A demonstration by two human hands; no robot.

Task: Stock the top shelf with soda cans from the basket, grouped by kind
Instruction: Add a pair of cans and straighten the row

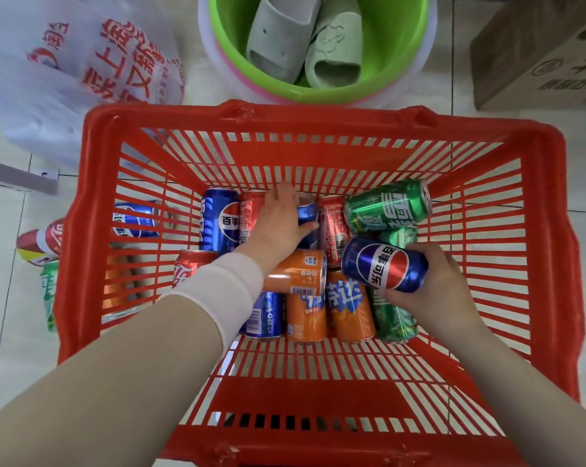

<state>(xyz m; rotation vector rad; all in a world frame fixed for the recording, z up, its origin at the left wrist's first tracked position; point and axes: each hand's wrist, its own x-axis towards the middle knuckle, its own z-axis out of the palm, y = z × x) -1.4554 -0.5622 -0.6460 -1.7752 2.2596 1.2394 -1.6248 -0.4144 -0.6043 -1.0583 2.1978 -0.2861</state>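
A red slatted basket (322, 117) stands on the floor below me, with several soda cans lying in its bottom: blue, red, orange and green ones. My left hand (280, 222) reaches into the far middle and wraps around a blue can (307, 215) wedged between red cans. My right hand (434, 286) holds another blue can (384, 263) raised a little above the pile. A green can (387, 205) lies at the far right, orange cans (349, 306) near the front. No shelf is in view.
Beyond the basket a green tub (382, 75) holds a pair of slippers. A white plastic bag (83, 62) lies at the far left, a cardboard box (541, 59) at the far right. More cans (44, 242) lie on the tiled floor left of the basket.
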